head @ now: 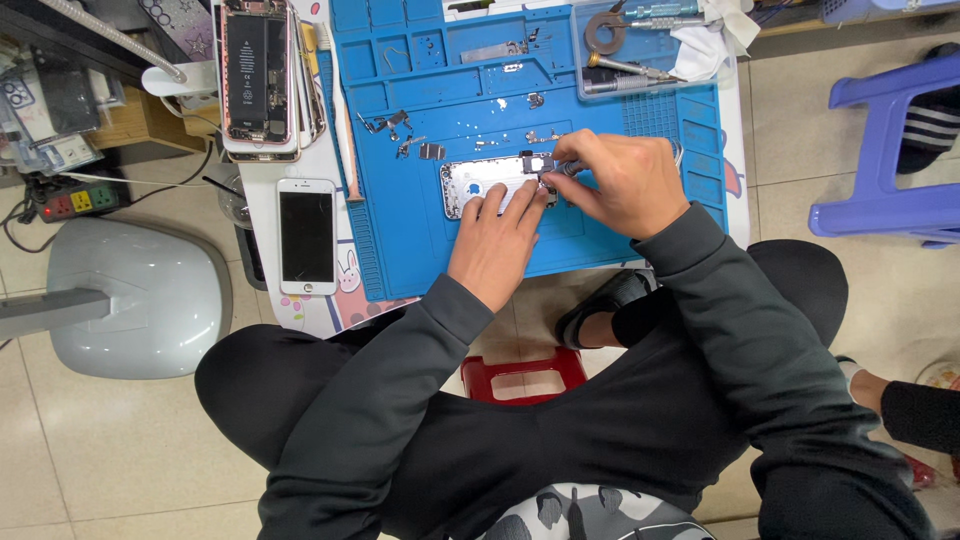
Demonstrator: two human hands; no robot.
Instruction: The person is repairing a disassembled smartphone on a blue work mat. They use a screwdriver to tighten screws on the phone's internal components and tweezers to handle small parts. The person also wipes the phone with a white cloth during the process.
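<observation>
While the blue work mat [600, 240] covered most of the small table, everything else was arranged around it, so the mat serves as the landmark. Near the mat's middle lay a silver phone housing [480, 185], back side up, placed flat where the soft surface would keep it from sliding. The left hand [495, 240] rested on the housing's near edge with fingers spread flat and nothing gripped, apparently pinning it down so it stayed steady. The right hand [620, 180] came in from the mat's right side, its fingers pinched closed around a slim metal tool [565, 166] whose tip met the housing's right end; what kind of tool it was could not be told.

Toward the mat's far edge, tiny screws and brackets [405, 130] were scattered in loose groups, probably kept apart so each piece could be traced to its spot. In the mat's far right corner a clear tray [640, 50] held screwdrivers and a roll of tape, within reach of the right hand. Just off the mat's left edge lay a white phone [307, 235] with a dark screen, face up, and beyond it an opened phone [258, 75] with its battery exposed. A red stool [520, 375] stood below the mat's near edge, between the person's knees.
</observation>
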